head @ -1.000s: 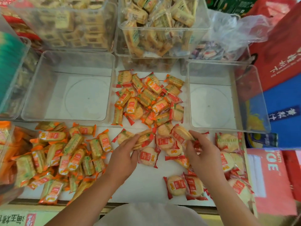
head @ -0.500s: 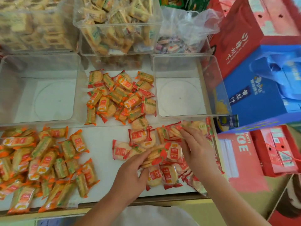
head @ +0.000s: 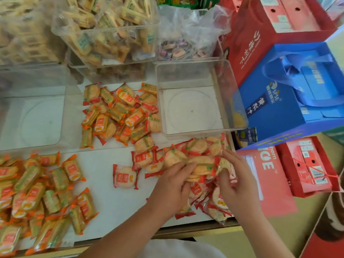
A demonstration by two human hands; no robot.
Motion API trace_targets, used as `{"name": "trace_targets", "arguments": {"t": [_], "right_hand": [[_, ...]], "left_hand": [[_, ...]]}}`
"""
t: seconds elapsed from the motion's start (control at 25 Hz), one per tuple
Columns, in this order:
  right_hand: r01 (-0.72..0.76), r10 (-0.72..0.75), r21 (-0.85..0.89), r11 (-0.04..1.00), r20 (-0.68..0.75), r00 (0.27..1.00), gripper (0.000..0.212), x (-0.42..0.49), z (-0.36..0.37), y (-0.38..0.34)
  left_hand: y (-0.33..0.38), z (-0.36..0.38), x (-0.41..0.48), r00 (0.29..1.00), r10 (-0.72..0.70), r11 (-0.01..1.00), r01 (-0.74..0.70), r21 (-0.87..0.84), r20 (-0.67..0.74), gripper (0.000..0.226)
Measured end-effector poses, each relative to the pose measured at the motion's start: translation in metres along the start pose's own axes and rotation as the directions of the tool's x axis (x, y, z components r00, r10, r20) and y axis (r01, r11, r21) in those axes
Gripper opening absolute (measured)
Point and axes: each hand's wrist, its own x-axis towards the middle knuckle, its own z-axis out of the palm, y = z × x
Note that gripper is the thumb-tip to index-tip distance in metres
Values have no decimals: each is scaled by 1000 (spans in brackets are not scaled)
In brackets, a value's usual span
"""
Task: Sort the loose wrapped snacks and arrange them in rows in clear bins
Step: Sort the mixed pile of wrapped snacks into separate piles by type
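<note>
Both hands hold one stack of red-wrapped round rice crackers (head: 202,167) over the white table. My left hand (head: 172,187) grips the stack's left end; my right hand (head: 236,181) grips its right end. More red-wrapped crackers (head: 197,146) lie loose around and under the hands, and a single one (head: 124,176) lies apart to the left. Orange-wrapped snacks form a pile at the left (head: 37,198) and a mixed pile in the middle (head: 119,112). An empty clear bin (head: 240,108) stands just beyond the hands, another empty clear bin (head: 74,101) at the left.
Filled clear bins (head: 108,34) and a plastic bag of sweets (head: 186,47) stand at the back. Red and blue gift boxes (head: 279,94) crowd the right side past the table edge. The table's front edge (head: 186,229) runs just below the hands.
The view has swung to the right. My hands have drawn together over the red-wrapped crackers and now hold a gathered stack between them.
</note>
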Motion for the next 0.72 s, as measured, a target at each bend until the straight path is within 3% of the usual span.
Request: {"name": "trace_targets", "arguments": {"t": [0.12, 0.2, 0.28, 0.36, 0.4, 0.48, 0.6, 0.72], "right_hand": [[15, -11, -93, 996, 44, 999, 42, -10, 17, 6], [33, 22, -305, 952, 174, 985, 48, -13, 33, 27], [58, 61, -448, 892, 247, 967, 49, -12, 43, 44], [55, 91, -505, 861, 260, 961, 46, -4, 47, 51], [51, 100, -520, 853, 258, 961, 45, 0, 47, 51], [61, 85, -533, 844, 244, 966, 43, 4, 49, 51], [81, 59, -531, 844, 241, 969, 46, 3, 49, 48], [54, 78, -473, 879, 254, 964, 50, -3, 49, 45]], "left_hand": [[7, 20, 26, 985, 85, 995, -90, 31, 148, 69], [2, 19, 30, 958, 20, 1000, -19, -7, 287, 77], [-13, 5, 29, 976, -81, 997, 82, 4, 202, 73], [-40, -11, 36, 999, -49, 983, 46, 180, 16, 55], [-56, -16, 44, 1000, -28, 952, 31, 303, -13, 46], [-78, -23, 63, 994, -96, 886, 59, 460, 58, 40], [-91, -18, 84, 950, -224, 830, 69, 554, 217, 61], [-92, -10, 92, 930, -328, 813, 189, 551, 164, 71]]}}
